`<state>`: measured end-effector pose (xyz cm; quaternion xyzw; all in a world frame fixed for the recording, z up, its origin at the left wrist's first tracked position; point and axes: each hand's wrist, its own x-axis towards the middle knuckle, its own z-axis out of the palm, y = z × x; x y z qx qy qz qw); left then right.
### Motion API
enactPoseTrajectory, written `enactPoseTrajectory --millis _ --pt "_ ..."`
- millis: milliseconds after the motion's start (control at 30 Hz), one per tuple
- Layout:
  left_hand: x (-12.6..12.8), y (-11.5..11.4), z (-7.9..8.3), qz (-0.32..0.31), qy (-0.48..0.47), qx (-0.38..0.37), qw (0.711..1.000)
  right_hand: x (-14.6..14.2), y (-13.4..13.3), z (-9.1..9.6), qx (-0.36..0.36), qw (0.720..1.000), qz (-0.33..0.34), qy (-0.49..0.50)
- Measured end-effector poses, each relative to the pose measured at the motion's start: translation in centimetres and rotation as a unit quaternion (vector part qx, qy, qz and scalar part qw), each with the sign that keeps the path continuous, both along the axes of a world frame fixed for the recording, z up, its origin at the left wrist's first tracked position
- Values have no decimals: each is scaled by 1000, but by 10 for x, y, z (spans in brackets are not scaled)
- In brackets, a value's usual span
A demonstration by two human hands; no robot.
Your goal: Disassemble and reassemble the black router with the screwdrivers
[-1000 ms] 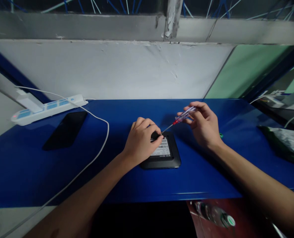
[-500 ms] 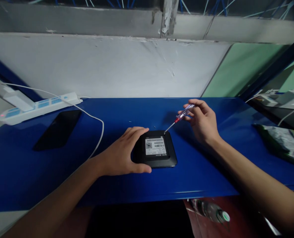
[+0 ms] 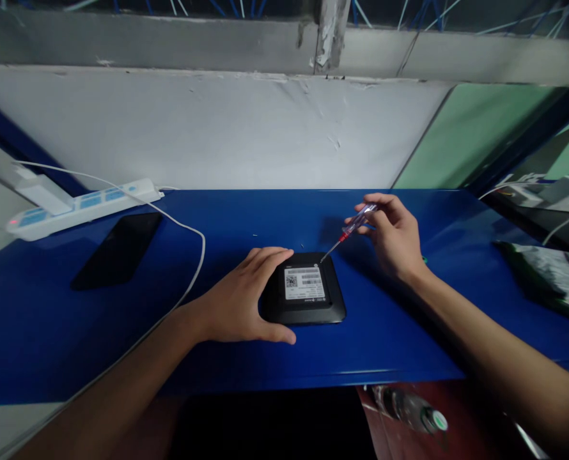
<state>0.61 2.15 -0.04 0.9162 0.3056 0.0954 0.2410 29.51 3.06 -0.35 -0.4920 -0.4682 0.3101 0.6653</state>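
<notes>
A flat black square box [image 3: 333, 303] with rounded corners lies on the blue table, a white printed label [image 3: 304, 283] facing up. My left hand [image 3: 249, 294] grips its left side, fingers along the far edge and thumb at the near edge. In my right hand [image 3: 392, 236] is a screwdriver [image 3: 360, 220] with a clear handle and a red collar. It slants down to the left, and its tip meets the box near the far right corner of the label. Two tiny screw-like pieces, one here [image 3: 254, 235] and another [image 3: 302, 245], lie behind the box.
A white power strip [image 3: 87, 206] with a plugged-in adapter sits at the back left, beside a black phone [image 3: 116, 250]. A white cable [image 3: 202, 246] curves past my left forearm. On the right lies a crumpled packet [image 3: 543, 275]. Below the table edge is a plastic bottle [image 3: 412, 409].
The whole view has shifted slightly. My left hand stays on the box, and the screwdriver tip remains near the same corner with almost no visible movement.
</notes>
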Motion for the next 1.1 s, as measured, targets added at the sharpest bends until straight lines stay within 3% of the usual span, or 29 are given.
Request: enactPoseTrajectory --millis 433,1100 --pt "3 0 -1 -9 -13 8 1000 6 -2 3 52 998 -29 -33" --pt "6 -2 5 0 -2 2 1000 -6 0 -9 43 995 16 -92"
